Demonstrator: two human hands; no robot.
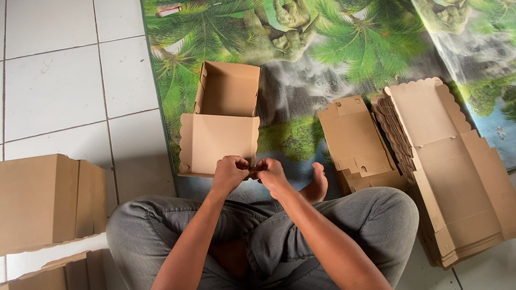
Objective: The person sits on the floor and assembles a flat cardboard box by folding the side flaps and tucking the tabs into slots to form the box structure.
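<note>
1. On the floor, a palm-printed mat (348, 33) spreads over white tiles (54, 89).
2. Right of the knees lies a stack of flat cardboard blanks (459, 175); finished boxes (21, 205) stand at left.
3. The open cardboard box (221, 126) sits on the mat, lid flap toward the person.
4. Left hand (230, 173) and right hand (271, 171) meet at the flap's near edge, fingers curled shut (what they pinch is hidden).
5. Risk, judged: a hard pinch could crease or tear the scalloped edge.

Brown cardboard box (220, 120) & flat stacks (452, 169); green palm-print mat (348, 33); white floor tiles (54, 89); grey trousers (342, 219).
</note>
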